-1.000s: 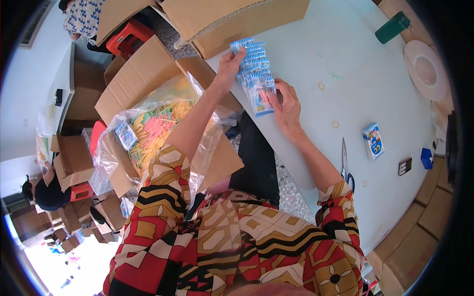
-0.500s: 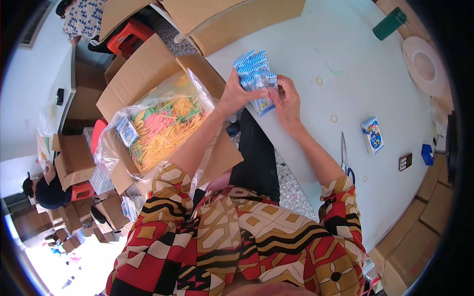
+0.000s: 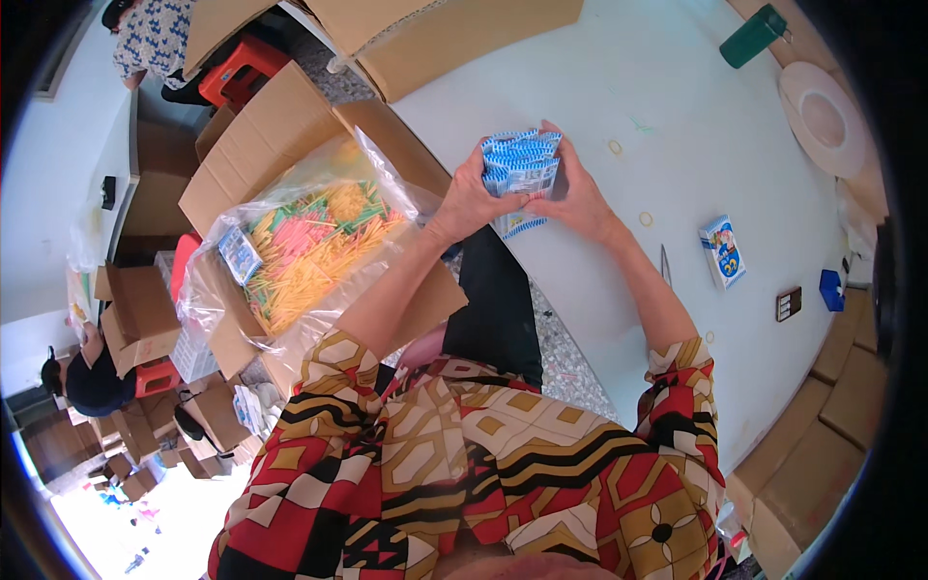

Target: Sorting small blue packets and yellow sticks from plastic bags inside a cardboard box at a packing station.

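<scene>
Both my hands close around a stack of blue-and-white striped packets, held just over the near left edge of the white table. My left hand grips the stack's left side, and my right hand presses its right side, thumbs meeting at the near face. One striped end hangs below my thumbs. To the left, an open carton lined with clear plastic holds many thin yellow, pink and green sticks. A small blue-and-white box lies on those sticks. A similar box rests on the table at right.
Scissors lie partly behind my right forearm. Rubber bands dot the table. Farther right are a green bottle, a tape roll and a blue object. A large carton stands at the back. Two other people are at left.
My hands have drawn the packets into a tighter, squarer stack, with the right hand now around its right side. The whole view has shifted slightly.
</scene>
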{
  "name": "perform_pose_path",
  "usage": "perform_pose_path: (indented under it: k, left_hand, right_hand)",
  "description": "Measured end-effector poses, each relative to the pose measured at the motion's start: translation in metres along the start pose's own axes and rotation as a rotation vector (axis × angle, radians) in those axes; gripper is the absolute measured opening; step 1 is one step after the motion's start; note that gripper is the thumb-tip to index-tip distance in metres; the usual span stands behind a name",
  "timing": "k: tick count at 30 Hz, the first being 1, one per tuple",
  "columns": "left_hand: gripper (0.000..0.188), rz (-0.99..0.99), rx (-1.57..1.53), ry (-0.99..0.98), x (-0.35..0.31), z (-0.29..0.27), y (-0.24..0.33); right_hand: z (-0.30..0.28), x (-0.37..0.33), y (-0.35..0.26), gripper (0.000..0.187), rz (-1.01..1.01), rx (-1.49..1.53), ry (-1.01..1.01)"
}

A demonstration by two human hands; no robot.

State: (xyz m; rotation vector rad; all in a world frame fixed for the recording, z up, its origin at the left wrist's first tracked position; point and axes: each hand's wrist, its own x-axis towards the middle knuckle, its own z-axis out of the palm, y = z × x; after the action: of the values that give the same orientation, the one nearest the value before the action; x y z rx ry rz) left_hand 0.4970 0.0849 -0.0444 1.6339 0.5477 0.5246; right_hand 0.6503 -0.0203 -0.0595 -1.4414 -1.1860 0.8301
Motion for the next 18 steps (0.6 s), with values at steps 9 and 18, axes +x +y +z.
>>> perform_pose_path:
  k: [9,18]
  left_hand:
    - [0.054,0.123,-0.151,0.105,-0.02,0.023,-0.023]
    - [0.05,0.075,-0.513,0.251,-0.02,0.058,-0.036]
  right_hand:
    - [0.017,-0.026,0.019,0.072,0.065,0.109,-0.028]
    - [0.02,-0.038,0.014,0.073,0.134,0.109,0.049]
